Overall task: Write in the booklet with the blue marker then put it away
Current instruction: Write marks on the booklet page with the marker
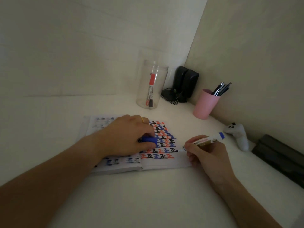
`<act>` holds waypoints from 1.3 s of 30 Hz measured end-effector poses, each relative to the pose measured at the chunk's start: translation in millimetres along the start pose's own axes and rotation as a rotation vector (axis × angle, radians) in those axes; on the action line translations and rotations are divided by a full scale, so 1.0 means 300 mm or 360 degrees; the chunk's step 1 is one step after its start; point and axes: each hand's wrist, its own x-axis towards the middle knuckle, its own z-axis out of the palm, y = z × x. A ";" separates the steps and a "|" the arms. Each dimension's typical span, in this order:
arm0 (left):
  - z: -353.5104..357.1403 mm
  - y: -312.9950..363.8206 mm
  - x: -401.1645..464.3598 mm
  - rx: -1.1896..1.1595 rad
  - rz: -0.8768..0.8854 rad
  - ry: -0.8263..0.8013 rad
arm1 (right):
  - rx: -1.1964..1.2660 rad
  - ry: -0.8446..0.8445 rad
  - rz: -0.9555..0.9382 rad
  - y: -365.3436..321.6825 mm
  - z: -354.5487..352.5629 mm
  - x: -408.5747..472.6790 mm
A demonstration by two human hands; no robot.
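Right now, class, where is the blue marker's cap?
In the head view, the blue cap is held in the left hand, which rests on the open booklet, left of the marker in the right hand.

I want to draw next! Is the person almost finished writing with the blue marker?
Not quite. The cap is already off, pinched in the left hand, which also pins down the booklet. The right hand holds the blue marker with its tip at the page's right edge, beside rows of red, blue and black marks, so writing is underway. Capping it and putting it away, perhaps in the clear jar, is left.
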 end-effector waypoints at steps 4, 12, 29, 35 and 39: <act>-0.005 0.005 -0.001 -0.0012 -0.0009 -0.0015 | -0.0171 -0.0034 -0.0017 0.007 -0.003 -0.002; -0.007 0.008 0.000 -0.0011 -0.0019 -0.0034 | -0.0328 -0.0064 -0.0001 0.007 -0.003 -0.003; -0.003 -0.001 0.005 -0.0019 -0.0001 -0.0035 | -0.0370 -0.0042 -0.0002 -0.007 -0.001 -0.011; -0.003 0.001 0.002 -0.0020 -0.0001 -0.0011 | -0.0342 -0.0007 -0.0004 -0.010 -0.001 -0.010; -0.003 -0.001 0.004 -0.0018 0.0005 -0.0012 | -0.0348 0.0032 0.0007 -0.006 0.000 -0.007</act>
